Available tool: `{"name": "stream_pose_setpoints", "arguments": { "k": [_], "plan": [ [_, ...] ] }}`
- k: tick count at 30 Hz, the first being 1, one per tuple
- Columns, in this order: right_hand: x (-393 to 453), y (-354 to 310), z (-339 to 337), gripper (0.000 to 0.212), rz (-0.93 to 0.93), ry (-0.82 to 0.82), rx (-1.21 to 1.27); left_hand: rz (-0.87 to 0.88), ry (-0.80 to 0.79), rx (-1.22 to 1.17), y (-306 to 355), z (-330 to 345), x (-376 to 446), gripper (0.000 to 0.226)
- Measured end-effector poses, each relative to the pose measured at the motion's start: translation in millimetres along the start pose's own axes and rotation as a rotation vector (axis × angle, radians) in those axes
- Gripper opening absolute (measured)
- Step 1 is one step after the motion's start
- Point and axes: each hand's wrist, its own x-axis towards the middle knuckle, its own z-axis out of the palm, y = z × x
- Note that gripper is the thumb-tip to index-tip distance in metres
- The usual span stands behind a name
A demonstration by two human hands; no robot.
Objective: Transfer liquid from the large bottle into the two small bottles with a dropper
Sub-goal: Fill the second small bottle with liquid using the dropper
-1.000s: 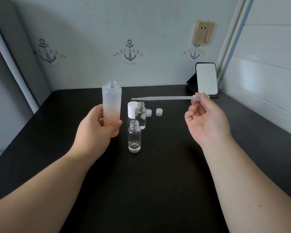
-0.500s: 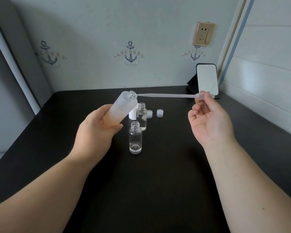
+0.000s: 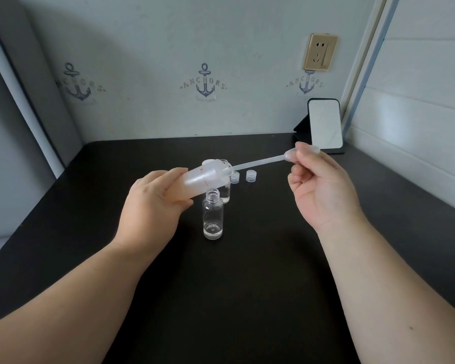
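The large bottle is off the bench in the left hand, tipped well over so its open mouth faces right. A second ago it stood upright in that grip; half a second ago it was only half tilted, with the dropper stopping just short of it. Now the dropper's tip has entered the neck. I'd say the drawing-up step is just beginning: the tilt should bring the liquid toward the tip.

The left fingers wrap the bottle's lower body, thumb on the near side. The right hand is raised, palm toward the person, pinching the dropper's bulb between thumb and forefinger, the other fingers loosely curled; whether the bulb is squeezed I cannot tell.

Below the tilted bottle stands the near small bottle, open, with a little clear liquid. The far small bottle stands just behind, partly hidden. Two small caps lie beyond, and a phone leans on its stand at the back.
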Motion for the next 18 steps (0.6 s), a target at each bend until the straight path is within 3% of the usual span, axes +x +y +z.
{"name": "stream_pose_setpoints", "arguments": {
  "k": [12, 18],
  "plan": [
    [-12.9, 13.9, 19.0, 0.010, 0.031, -0.074, -0.223, 0.040, -0.004, 0.047, -1.6, 3.8, 1.6, 0.057],
    [-16.7, 14.5, 24.3, 0.015, 0.103, -0.155, -0.216, 0.041, 0.000, 0.055, -2.6, 5.5, 2.1, 0.058]
  ]
}}
